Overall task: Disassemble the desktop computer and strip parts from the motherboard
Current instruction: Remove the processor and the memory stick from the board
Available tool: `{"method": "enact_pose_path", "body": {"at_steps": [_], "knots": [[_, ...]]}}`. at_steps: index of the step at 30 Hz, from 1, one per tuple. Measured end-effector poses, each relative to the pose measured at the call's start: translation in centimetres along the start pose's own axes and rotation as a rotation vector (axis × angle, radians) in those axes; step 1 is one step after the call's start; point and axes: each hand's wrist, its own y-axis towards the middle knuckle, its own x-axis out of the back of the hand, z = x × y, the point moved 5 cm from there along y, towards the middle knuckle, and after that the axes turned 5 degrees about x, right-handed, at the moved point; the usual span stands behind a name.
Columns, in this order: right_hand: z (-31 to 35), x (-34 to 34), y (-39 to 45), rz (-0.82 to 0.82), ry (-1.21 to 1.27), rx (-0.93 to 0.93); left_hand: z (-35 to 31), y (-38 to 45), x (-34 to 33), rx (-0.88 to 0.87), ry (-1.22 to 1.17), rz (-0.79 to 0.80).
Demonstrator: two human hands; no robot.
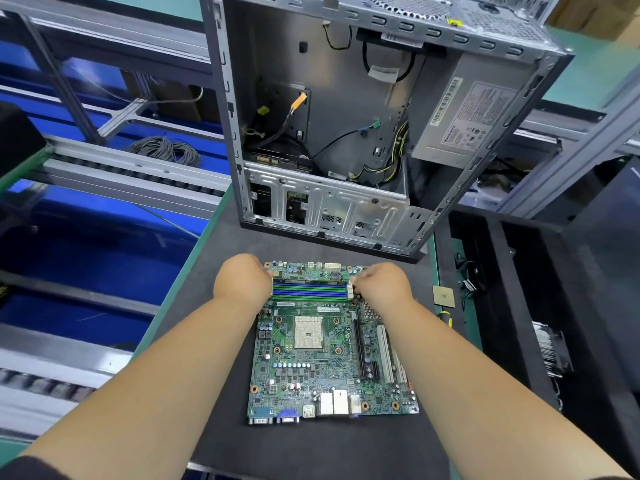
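Observation:
A green motherboard (pixel 322 362) lies flat on the dark mat (pixel 214 341), its CPU socket (pixel 308 331) bare. Green and blue memory slots (pixel 310 290) run across its far end, with a memory stick in the far slot. My left hand (pixel 242 280) sits at the left end of the slots, fingers curled down onto the latch area. My right hand (pixel 381 284) is at the right end, fingertips pinching at the white latches. The fingertips themselves are mostly hidden. The opened grey computer case (pixel 346 116) stands behind the board.
A power supply (pixel 464 119) and loose cables remain inside the case. A removed CPU chip (pixel 443 296) lies on the mat's right edge. Black bins (pixel 519 289) stand to the right, one holding a heatsink (pixel 550 351). A conveyor frame and a wire coil (pixel 166 150) are at left.

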Motion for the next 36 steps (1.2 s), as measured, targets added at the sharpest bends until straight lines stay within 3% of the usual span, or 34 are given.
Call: {"method": "enact_pose_path", "body": {"at_steps": [7,12,16,19,21,23,29,33,36], "knots": [[0.0,0.0,-0.2,-0.006,0.030,0.006,0.3,0.0,0.1,0.066,-0.030,0.064],[0.1,0.2,-0.2,0.003,-0.005,0.046,1.1,0.1,-1.1,0.231,-0.596,0.273],[1.7,0.6,-0.9,-0.136,0.043,0.227,1.0,-0.2,-1.1,0.209,-0.579,0.283],[4.0,-0.6,-1.5,-0.081,-0.181,0.497,1.6,0.1,-1.0,0.117,-0.573,0.194],[4.9,-1.5,-1.6,-0.050,-0.398,0.567,2.0,0.2,-1.1,0.093,-0.569,0.158],[5.2,-1.8,-1.4,-0.033,-0.459,0.565,2.4,0.5,-1.4,0.092,-0.570,0.140],[5.8,-0.2,-1.7,-0.113,-0.269,0.596,3.1,1.3,-2.6,0.129,-0.623,0.148],[4.4,1.4,-1.7,-0.057,0.050,0.414,1.7,-0.1,-0.2,0.021,-0.492,-0.089],[2.8,2.4,-2.0,0.035,0.375,0.286,-1.4,-1.8,0.3,-0.106,-0.628,-0.004]]}}
